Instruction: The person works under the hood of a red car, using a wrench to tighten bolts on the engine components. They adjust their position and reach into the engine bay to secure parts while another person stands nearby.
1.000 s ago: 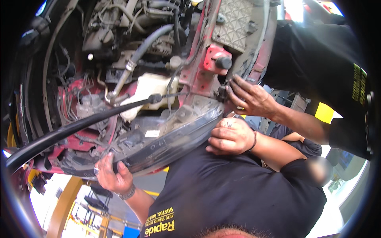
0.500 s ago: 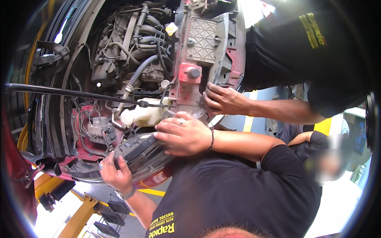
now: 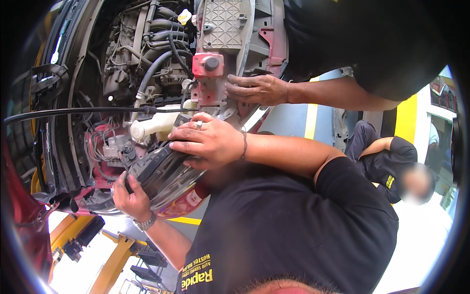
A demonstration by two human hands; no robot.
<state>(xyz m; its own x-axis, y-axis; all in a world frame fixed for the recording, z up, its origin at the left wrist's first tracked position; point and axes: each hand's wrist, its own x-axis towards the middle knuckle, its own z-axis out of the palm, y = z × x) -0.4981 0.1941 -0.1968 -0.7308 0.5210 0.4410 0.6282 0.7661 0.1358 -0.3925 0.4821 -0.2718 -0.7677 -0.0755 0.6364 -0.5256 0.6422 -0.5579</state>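
A car headlight (image 3: 164,179) with a black upper housing lies at the front corner of the open engine bay. My left hand (image 3: 131,198), wearing a metal watch at the wrist, grips its outer end between thumb and curled fingers. Over its inner upper edge my right hand (image 3: 210,142) is bent, with a ring and a dark bracelet; its thumb and part of the lamp beneath are hidden. Just beyond my right fingers sits a whitish plastic reservoir (image 3: 164,122). A co-worker's hand (image 3: 257,89) touches the car's front panel beside a red bracket (image 3: 208,64).
A thin black rod (image 3: 73,113) crosses the bay above the headlight. The engine (image 3: 147,44) and its hoses fill the far left. The co-worker's dark shirt (image 3: 362,39) covers the upper right. Another person (image 3: 391,157) is farther right. A yellow metal post (image 3: 110,264) stands lower left.
The view has shifted, so the car appears farther up and left. Both my hands stay on the headlight. The co-worker's fingers have loosened from the long grey strip and lie straighter.
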